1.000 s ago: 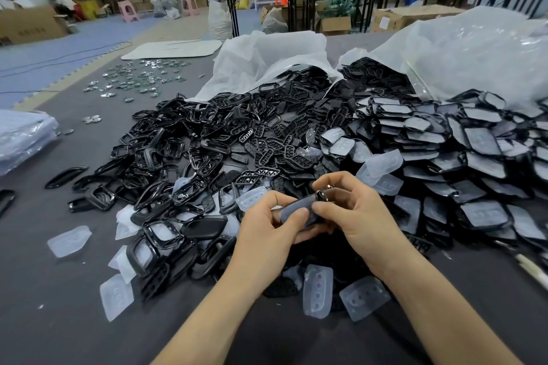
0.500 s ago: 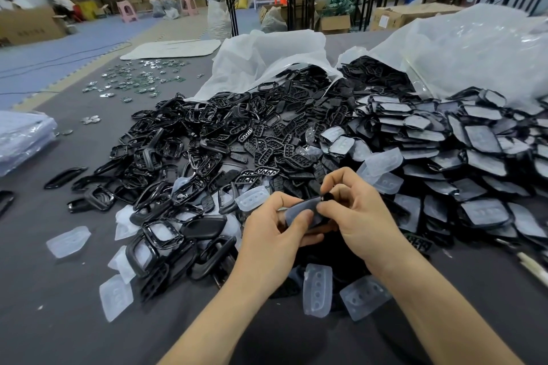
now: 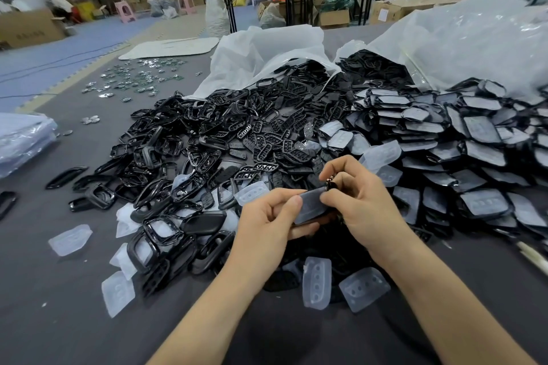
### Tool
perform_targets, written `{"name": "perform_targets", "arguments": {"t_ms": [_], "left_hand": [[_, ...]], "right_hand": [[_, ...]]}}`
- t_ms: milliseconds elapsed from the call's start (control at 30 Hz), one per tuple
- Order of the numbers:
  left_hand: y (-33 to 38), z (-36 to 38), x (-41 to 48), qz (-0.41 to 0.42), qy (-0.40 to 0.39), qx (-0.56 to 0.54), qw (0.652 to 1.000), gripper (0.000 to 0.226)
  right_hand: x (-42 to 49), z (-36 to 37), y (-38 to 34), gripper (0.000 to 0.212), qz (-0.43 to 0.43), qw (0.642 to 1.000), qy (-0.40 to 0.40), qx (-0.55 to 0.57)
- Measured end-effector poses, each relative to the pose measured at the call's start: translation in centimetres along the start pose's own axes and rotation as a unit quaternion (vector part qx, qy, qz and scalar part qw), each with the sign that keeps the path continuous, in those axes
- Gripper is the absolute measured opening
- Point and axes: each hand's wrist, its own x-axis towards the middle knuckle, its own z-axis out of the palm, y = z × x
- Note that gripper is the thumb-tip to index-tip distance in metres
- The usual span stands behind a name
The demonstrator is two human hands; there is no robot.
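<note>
Case (image 3: 310,206), a small dark plastic piece with a grey film on its face, sits between both hands, raised just above the tabletop (image 3: 74,320). The left hand (image 3: 267,225) grips its near-left end, thumb on top and fingers curled beneath. The right hand (image 3: 364,198) pinches its far-right corner, where a small metal ring (image 3: 329,184) pokes up between thumb and forefinger.

Directly beyond the hands, the pile of black frames (image 3: 237,139) begins almost at the fingertips and spreads away and to the left. To the right of the right hand lie rows of film-covered pieces (image 3: 474,127), close to the wrist. Just under the wrists, two clear covers (image 3: 316,281) lie near each other at the pile's near edge. Bare tabletop opens toward the body and to the left of the left forearm, with a few more clear pieces scattered there. White bags (image 3: 267,50) rise behind the pile.
</note>
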Motion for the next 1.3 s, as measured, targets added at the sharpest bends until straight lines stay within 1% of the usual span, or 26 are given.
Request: {"name": "perform_targets", "arguments": {"t_ms": [133, 233, 300, 567, 733, 867, 1100, 1300], "left_hand": [[-0.11, -0.04, 0.09, -0.004, 0.004, 0.000, 1.000, 0.021], [0.03, -0.07, 0.06, -0.029, -0.006, -0.026, 0.999, 0.022], [0.14, -0.08, 0.08, -0.037, 0.003, -0.041, 0.998, 0.023], [0.20, 0.16, -0.05, -0.038, 0.022, -0.046, 0.998, 0.028], [0.28, 0.26, -0.15, -0.026, 0.030, -0.020, 0.999, 0.025], [0.44, 0.25, -0.20, -0.017, 0.029, -0.012, 0.999, 0.027], [0.53, 0.39, -0.32, -0.008, 0.031, -0.012, 0.999, 0.027], [0.51, 0.25, -0.27, -0.011, 0.034, -0.023, 0.999, 0.024]], "right_hand": [[-0.17, 0.25, -0.24, 0.031, -0.003, 1.000, -0.001, 0.016], [-0.29, 0.36, -0.53, 0.028, 0.011, 0.999, -0.007, 0.043], [-0.30, 0.48, -0.63, 0.026, 0.012, 0.999, -0.011, 0.045], [-0.49, 0.81, -0.74, 0.028, 0.016, 0.998, -0.002, 0.062], [-0.49, 0.69, -0.60, 0.026, 0.019, 0.999, -0.014, 0.041], [-0.48, 0.85, -0.55, 0.021, -0.004, 0.999, -0.015, 0.030], [-0.36, 0.86, -0.34, 0.026, -0.009, 0.999, -0.014, 0.030], [-0.33, 0.91, 0.03, 0.026, -0.026, 0.999, -0.024, 0.018]]}}
